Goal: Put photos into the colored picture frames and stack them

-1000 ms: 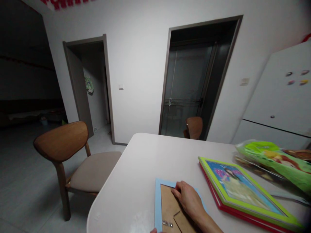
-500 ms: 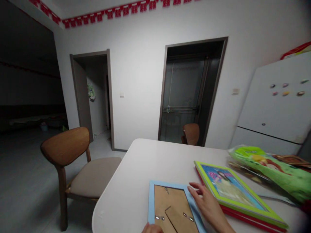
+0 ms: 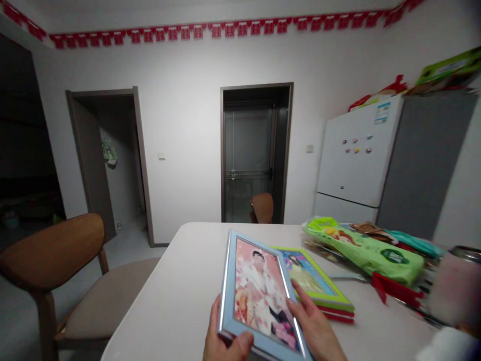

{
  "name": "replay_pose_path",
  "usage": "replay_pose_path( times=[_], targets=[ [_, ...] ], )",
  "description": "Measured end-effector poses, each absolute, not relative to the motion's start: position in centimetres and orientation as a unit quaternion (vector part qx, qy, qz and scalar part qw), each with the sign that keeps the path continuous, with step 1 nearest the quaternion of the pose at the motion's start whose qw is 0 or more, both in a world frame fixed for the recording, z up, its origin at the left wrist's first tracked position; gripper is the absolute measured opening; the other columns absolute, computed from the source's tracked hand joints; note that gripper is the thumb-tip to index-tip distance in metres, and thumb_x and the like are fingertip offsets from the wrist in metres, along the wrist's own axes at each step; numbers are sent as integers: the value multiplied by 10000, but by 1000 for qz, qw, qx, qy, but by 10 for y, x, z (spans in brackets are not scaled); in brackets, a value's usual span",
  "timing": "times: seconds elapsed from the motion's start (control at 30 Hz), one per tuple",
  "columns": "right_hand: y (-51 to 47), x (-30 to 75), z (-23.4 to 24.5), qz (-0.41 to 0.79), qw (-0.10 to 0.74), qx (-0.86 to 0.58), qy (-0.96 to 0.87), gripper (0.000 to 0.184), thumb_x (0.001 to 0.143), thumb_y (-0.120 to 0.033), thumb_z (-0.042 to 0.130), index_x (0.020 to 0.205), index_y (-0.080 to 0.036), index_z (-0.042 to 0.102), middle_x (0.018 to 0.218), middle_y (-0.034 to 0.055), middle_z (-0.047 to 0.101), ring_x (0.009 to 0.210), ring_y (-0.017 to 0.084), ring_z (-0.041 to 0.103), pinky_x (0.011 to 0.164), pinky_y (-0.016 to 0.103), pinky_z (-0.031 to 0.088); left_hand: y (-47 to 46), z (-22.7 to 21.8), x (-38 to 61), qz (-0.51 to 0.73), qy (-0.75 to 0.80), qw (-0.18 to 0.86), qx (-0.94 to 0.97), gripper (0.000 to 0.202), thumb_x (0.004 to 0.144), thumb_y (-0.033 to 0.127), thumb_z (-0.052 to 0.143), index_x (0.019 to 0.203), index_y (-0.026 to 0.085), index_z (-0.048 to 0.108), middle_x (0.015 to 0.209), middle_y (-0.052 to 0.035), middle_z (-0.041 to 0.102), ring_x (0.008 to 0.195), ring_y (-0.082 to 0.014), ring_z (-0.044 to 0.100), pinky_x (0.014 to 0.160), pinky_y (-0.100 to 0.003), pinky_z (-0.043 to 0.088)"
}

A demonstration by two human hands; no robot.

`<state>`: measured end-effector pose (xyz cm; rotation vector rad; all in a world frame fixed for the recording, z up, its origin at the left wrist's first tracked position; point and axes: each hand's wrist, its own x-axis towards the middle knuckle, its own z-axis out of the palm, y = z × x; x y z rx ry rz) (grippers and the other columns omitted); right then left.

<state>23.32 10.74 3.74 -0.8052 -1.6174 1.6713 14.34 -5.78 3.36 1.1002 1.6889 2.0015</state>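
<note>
A light blue picture frame (image 3: 230,271) is raised and tilted above the table, its photo side facing me. My left hand (image 3: 225,333) grips its lower left corner, thumb over the front edge. At the lower right side, my right hand (image 3: 313,321) holds the frame's edge with the thumb on the border; some of its fingers are hidden behind. Just beyond lies a green picture frame (image 3: 334,296) with a picture of a figure in a pale dress. Beneath that one, red frames (image 3: 334,315) are stacked on the table.
The white table (image 3: 169,301) has a green printed packet (image 3: 376,250), a red-handled item (image 3: 398,291) and a blurred pink can (image 3: 458,286) on its right side. A wooden chair (image 3: 63,255) stands at the left. A refrigerator (image 3: 353,160) is at the back right.
The blue frame has been lifted off the table and turned from its brown back to its photo side. Both hands now grip it. The view has swung right.
</note>
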Motion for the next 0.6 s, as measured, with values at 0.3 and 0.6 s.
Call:
replay_pose_path(
  times=[0.3, 0.6],
  targets=[
    [296, 253, 56, 442, 281, -387, -759, 621, 623, -337, 489, 1179, -63, 446, 803, 72, 677, 759, 219, 613, 728, 288, 441, 88, 52, 148, 674, 609, 303, 289, 491, 673, 27, 405, 1157, 66, 328, 1041, -124, 582, 912, -166, 576, 737, -222, 441],
    [317, 278, 10, 465, 256, -417, -738, 401, 556, -440, 489, 795, -173, 668, 898, 82, 668, 851, 276, 595, 745, 329, 457, 124, 12, 153, 604, 686, 257, 314, 545, 550, 22, 508, 1072, 178, 504, 1049, -14, 602, 1002, -177, 514, 868, -223, 353]
  ],
)
